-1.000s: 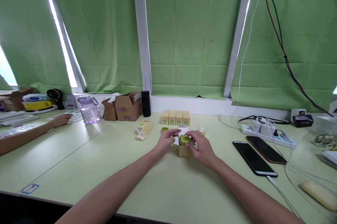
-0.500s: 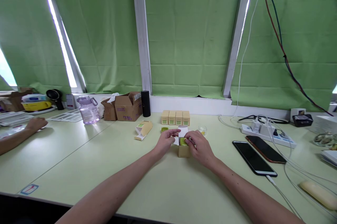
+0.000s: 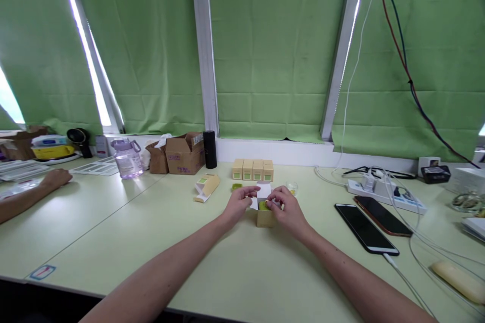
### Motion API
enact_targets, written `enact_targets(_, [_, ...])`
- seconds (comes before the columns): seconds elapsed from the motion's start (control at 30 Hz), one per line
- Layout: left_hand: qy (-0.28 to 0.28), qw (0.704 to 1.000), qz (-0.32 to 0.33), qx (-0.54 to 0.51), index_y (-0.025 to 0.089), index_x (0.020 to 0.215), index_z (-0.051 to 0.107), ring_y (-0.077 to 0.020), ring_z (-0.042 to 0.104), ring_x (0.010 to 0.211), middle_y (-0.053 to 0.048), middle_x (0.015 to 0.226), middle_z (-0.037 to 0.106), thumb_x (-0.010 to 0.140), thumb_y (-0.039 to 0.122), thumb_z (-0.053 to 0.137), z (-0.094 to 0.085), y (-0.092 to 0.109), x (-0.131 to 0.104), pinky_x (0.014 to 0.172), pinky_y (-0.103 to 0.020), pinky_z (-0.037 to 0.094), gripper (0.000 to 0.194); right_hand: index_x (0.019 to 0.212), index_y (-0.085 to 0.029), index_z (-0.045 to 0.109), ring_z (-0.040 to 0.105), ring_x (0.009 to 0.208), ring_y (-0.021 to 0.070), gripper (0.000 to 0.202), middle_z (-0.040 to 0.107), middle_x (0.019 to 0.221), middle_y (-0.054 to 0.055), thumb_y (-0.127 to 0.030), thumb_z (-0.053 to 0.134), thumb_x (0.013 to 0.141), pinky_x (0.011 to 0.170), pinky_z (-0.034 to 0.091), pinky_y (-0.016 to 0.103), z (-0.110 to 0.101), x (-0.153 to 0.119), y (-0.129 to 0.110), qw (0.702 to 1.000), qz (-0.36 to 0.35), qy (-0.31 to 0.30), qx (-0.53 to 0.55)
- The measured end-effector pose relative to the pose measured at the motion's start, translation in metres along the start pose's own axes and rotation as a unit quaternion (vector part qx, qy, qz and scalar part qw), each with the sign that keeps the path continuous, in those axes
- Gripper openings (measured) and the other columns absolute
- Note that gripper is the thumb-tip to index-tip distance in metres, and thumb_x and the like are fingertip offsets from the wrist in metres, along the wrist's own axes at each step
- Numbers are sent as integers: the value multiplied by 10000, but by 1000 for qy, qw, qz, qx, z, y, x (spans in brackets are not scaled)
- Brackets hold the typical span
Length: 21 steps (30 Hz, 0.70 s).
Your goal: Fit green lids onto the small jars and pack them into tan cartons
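Note:
A small brown cardboard box [image 3: 265, 219] stands on the table in front of me, its white-lined lid [image 3: 263, 189] raised. Inside its mouth sits a green object [image 3: 262, 205], mostly hidden by the walls and my fingers. My left hand [image 3: 238, 203] is at the box's left side, fingers curled against the lid and a white side flap [image 3: 254, 203]. With bent fingers my right hand [image 3: 287, 210] grips the green object at the right edge of the opening. Just behind my left hand lies a small green piece [image 3: 237, 186].
Several closed small boxes [image 3: 253, 170] stand in a row behind. An opened carton [image 3: 206, 186] lies to the left, a clear glass cup [image 3: 292, 188] to the right. Two phones [image 3: 367, 228], cables and a power strip [image 3: 386, 194] occupy the right. Another person's hand [image 3: 56, 178] rests far left.
The green object sits slightly lower in the box, and my right hand's fingers have shifted a little. My left hand stays put. The other person's hand has moved slightly right.

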<state>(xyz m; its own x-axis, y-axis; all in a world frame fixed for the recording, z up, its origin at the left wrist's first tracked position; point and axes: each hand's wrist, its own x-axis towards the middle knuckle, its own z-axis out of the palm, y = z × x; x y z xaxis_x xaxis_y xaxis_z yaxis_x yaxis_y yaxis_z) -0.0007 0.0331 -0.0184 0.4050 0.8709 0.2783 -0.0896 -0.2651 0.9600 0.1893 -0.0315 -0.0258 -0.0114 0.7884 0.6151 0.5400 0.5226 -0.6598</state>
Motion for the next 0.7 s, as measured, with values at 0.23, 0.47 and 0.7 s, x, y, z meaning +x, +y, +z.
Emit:
enact_targets(0.23, [-1,1000,-6,0,134,1085,764,-197,608,899,-77,926,692,589,110,546,0,1,0,757,-276,447,543,800,-234,705,585,768,194,106,592,921,45,-248,620,862,680,519,346,2,1,0,1000,22,7,20])
enact_targets(0.47, [0,1000,-9,-3,129,1085,759,-192,597,886,-70,915,674,583,115,547,1,3,-1,766,-281,440,545,807,-239,713,585,789,201,100,592,930,45,-237,629,861,704,523,353,3,1,-1,999,23,11,19])
enact_targets(0.7, [2,1000,-12,-4,128,1078,758,-185,590,860,-64,902,664,583,117,545,2,5,-2,758,-277,439,539,815,-238,714,578,804,209,113,591,943,56,-244,613,864,706,519,359,3,0,-3,999,26,12,29])
